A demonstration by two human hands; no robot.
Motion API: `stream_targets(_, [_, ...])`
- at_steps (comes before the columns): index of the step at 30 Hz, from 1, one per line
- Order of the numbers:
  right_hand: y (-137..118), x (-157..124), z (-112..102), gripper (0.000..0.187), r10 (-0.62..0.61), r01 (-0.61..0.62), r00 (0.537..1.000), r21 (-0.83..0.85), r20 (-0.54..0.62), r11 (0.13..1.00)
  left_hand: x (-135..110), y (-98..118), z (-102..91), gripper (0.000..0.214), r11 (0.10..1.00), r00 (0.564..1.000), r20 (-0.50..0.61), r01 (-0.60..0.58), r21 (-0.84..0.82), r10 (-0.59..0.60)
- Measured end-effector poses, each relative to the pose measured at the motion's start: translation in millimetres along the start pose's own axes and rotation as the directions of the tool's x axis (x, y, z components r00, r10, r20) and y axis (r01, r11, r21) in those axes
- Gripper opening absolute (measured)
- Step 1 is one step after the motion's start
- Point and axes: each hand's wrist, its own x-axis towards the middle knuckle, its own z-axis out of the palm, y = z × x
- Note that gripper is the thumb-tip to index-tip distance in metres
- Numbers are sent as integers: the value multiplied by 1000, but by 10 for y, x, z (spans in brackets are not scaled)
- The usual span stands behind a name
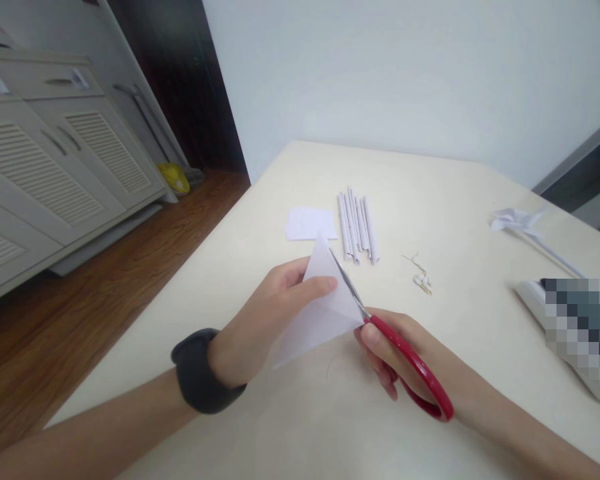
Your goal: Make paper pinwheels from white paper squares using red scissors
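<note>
My left hand (265,313) pinches a folded white paper triangle (323,307) above the cream table (300,427), thumb on top. My right hand (405,360) grips red-handled scissors (400,353). Their metal blades run up along the triangle's right edge, and I cannot tell how far apart they are. A dark band sits on my left wrist.
Behind the paper lie a small white paper piece (310,223), several rolled white paper sticks (357,227) and small pins (421,277). A white paper pinwheel (517,221) lies far right, near a blurred object (580,333). The table's left edge drops to a wooden floor by grey cabinets (55,167).
</note>
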Motion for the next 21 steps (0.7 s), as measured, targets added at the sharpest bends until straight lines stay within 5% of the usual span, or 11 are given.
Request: stream_targets(21, [-81,-57,-13,40,55,-62,996,103,64,993,5,-51,-8,35,997,999,31,12,-76,-10])
